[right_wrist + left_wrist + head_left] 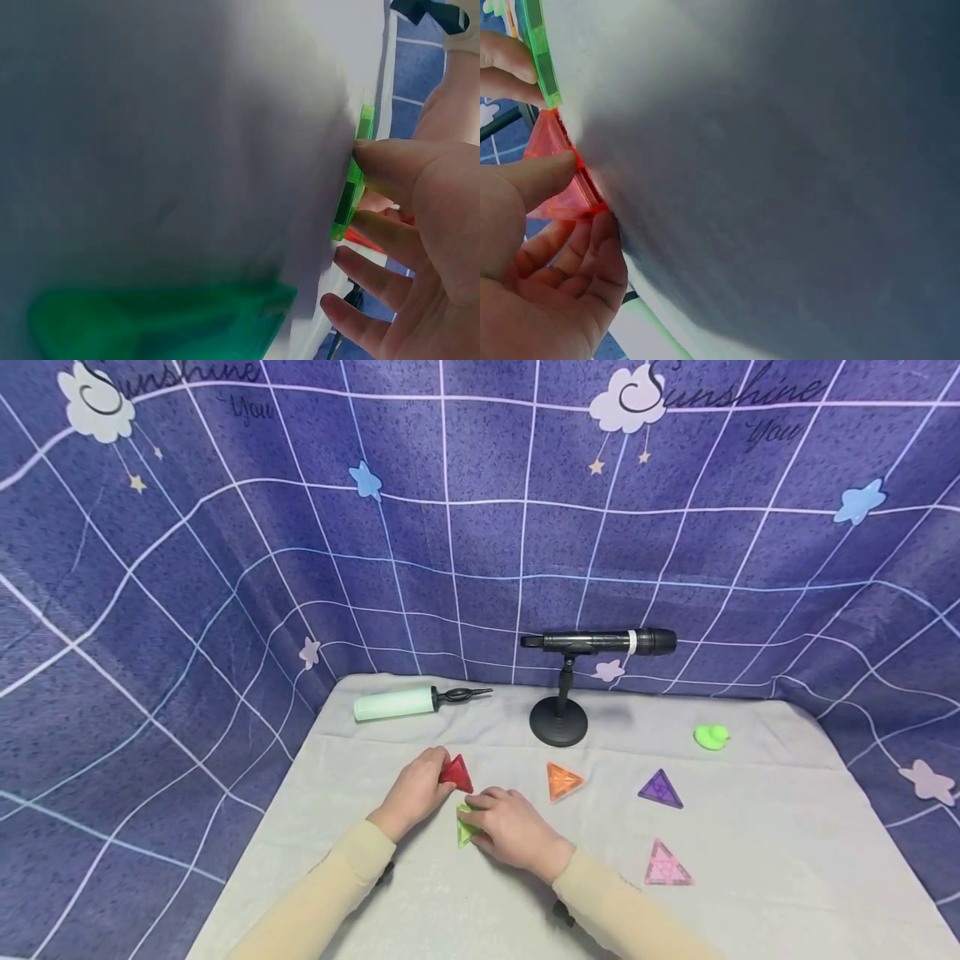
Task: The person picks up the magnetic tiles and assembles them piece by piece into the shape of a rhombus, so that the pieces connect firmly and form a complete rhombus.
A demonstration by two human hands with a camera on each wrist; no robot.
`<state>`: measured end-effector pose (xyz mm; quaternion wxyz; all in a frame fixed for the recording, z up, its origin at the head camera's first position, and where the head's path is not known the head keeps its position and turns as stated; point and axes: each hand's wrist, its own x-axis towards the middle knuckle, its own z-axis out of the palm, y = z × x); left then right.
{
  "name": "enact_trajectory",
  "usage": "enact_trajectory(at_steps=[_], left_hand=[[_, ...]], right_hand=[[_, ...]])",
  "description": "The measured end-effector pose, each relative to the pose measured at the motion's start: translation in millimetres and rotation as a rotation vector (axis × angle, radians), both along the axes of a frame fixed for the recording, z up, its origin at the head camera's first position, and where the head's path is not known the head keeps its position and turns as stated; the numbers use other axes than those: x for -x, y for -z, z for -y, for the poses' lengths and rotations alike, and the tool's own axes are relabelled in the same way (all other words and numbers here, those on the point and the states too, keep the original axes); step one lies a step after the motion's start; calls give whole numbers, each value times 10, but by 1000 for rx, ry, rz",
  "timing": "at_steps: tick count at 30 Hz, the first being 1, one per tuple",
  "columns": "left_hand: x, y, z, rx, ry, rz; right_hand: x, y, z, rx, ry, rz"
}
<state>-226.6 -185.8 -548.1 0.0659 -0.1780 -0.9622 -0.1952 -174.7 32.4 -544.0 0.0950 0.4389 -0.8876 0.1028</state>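
My left hand [415, 789] pinches a red translucent triangle tile [459, 775] between thumb and fingers, left of the table's middle. Just nearer to me, my right hand [519, 832] grips a light green triangle tile [466, 829] with thumb and fingertips. In the left wrist view the corner of the green tile [546, 67] comes right up to the top corner of the red tile [551, 161]. A blurred teal-green translucent piece [157, 322] lies close to the right wrist camera; in the head view the right forearm hides most of it.
Right of my hands lie orange [562, 782], purple [662, 790] and pink [665, 867] triangle tiles. Behind them stand a black microphone [600, 642] on a round-based stand and a green toy duck [712, 737]. A pale green hand pump [397, 703] lies at back left, before a blue curtain.
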Motion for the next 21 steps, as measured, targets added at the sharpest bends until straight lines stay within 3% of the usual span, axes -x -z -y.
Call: enact_trajectory(at_steps=[21], left_hand=[[-122,-89,-39,65,-34,-12]], right_hand=[[249,-10,-86,61,53,46]])
